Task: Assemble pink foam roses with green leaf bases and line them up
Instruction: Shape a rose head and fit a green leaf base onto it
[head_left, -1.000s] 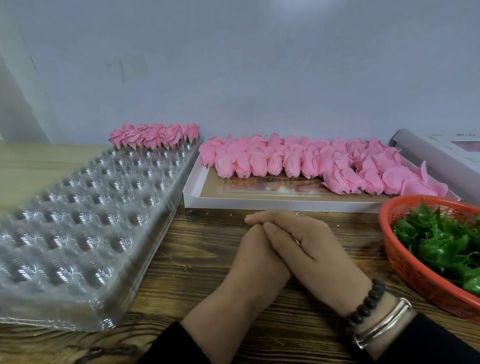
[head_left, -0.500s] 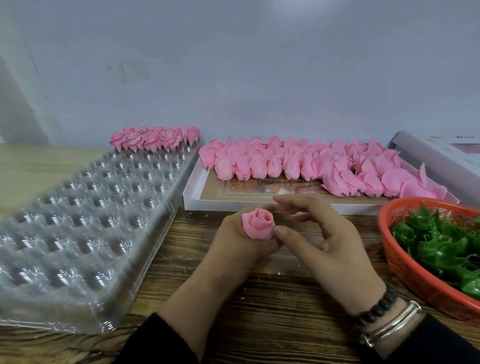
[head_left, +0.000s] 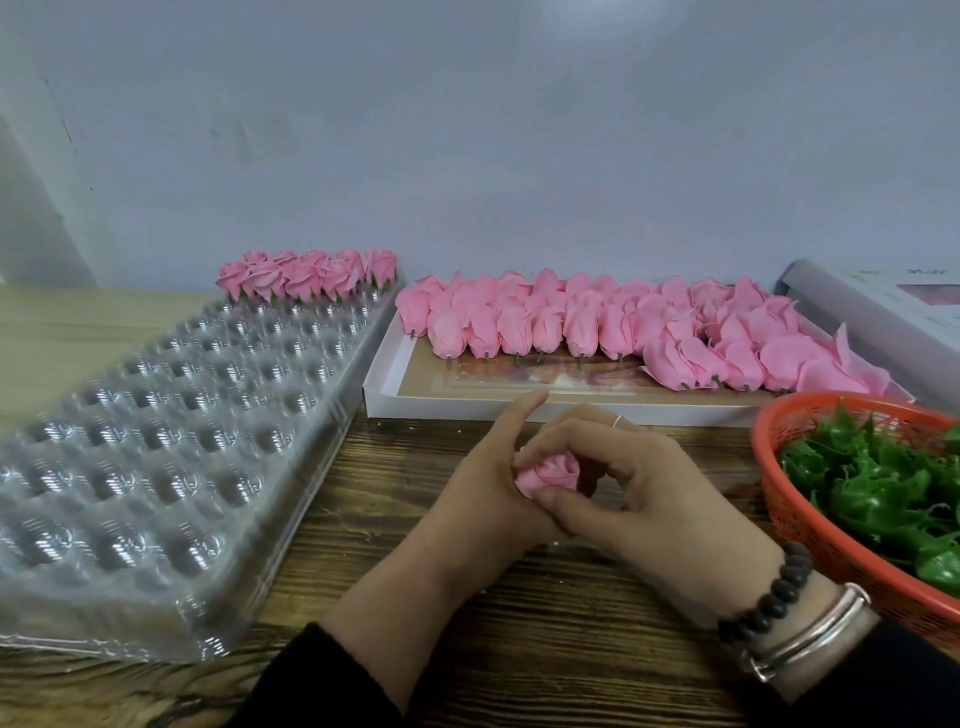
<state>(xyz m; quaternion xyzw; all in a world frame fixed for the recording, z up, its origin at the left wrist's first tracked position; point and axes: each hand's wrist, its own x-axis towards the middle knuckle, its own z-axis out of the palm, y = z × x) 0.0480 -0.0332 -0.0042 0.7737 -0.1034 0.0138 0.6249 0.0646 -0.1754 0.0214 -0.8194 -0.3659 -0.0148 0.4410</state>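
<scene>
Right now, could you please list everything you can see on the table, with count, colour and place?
Rose in hand: one, pink, held between both hands, centre front.
Finished roses: a short row, pink with green bases, far end of the clear tray.
Clear tray: one, transparent plastic with many empty cups, left.
Loose rose heads: too many to count, pink, in the white box.
White box: one, shallow, behind the hands.
Leaf bases: a pile, green, in the orange basket.
Orange basket: one, right.
Grey box: one, far right.
Table: wooden.
Left hand: holds the rose.
Right hand: fingers curled round the rose; bead bracelet and silver bangle at the wrist.
</scene>
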